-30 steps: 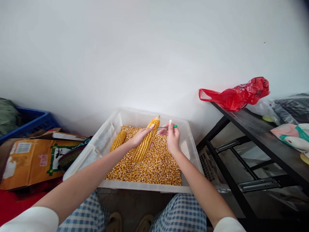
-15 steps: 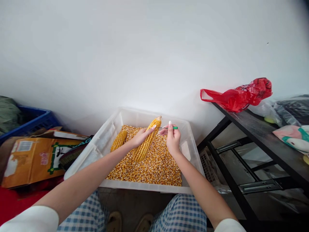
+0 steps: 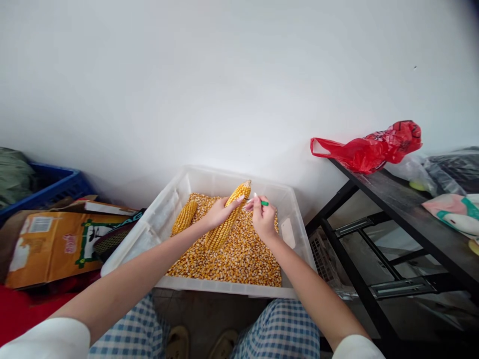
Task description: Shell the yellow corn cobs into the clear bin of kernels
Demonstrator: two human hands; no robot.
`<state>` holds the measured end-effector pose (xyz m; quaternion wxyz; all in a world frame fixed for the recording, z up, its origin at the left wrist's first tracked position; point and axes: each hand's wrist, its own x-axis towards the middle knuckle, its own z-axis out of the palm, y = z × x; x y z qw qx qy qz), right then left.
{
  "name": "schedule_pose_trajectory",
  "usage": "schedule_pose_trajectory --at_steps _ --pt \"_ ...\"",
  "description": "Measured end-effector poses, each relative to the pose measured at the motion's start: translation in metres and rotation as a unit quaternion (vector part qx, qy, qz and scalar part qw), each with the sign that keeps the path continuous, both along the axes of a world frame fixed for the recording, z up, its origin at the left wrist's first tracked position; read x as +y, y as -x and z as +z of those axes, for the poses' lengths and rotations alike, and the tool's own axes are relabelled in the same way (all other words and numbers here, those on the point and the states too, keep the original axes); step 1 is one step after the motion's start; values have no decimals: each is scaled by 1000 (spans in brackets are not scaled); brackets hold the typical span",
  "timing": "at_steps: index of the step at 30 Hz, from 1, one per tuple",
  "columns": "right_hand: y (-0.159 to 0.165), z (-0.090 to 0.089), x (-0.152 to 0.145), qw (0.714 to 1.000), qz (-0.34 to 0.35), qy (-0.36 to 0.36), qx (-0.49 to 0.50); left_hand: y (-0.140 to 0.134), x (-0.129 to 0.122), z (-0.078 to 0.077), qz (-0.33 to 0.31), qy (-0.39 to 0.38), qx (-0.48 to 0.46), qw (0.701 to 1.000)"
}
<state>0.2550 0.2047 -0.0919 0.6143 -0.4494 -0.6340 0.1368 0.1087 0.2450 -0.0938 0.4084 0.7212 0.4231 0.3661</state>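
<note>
My left hand (image 3: 223, 211) is wrapped round a yellow corn cob (image 3: 220, 234), which is tilted with its pale stem end up and to the right. In my right hand (image 3: 263, 215) is a thin tool with a green handle (image 3: 265, 203), pinched between the fingers close to the cob's upper right side. The tool's tip is too small to tell whether it touches the kernels. Beneath both hands, loose corn kernels (image 3: 232, 269) fill a clear plastic bin (image 3: 295, 239). A second corn cob (image 3: 184, 218) lies on the kernels at the bin's left.
A torn orange cardboard box (image 3: 56, 244) and a blue crate (image 3: 63, 184) stand to the left. On the right is a black metal-framed table (image 3: 392, 204) bearing a red plastic bag (image 3: 370, 147). A white wall (image 3: 239, 89) rises behind the bin.
My right hand has moved left and slightly down, bringing the green-handled tool nearer the cob. The left hand and its cob have hardly moved.
</note>
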Motion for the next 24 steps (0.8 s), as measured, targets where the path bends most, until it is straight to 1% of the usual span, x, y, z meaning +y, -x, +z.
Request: schedule_pose_trajectory --at_steps 4,9,12,14,16,19,21,24 --pt "-1 1 1 1000 4 22 -4 -1 -2 2 6 1 4 1000" --pt "0 10 2 992 56 56 101 0 1 2 -8 15 -9 1000" --pt "0 14 3 984 86 71 142 3 4 1 -11 12 -9 1000" --pt "0 15 3 979 92 79 162 4 6 1 -15 11 -6 1000" --pt "1 14 4 976 82 85 180 4 7 0 -15 12 0 1000" --pt "6 11 5 972 41 91 211 2 7 0 -14 9 7 1000" --pt "9 10 6 966 14 100 239 0 6 0 -16 4 8 1000" --pt "11 10 8 951 -7 120 284 0 4 1 -7 -4 18 1000"
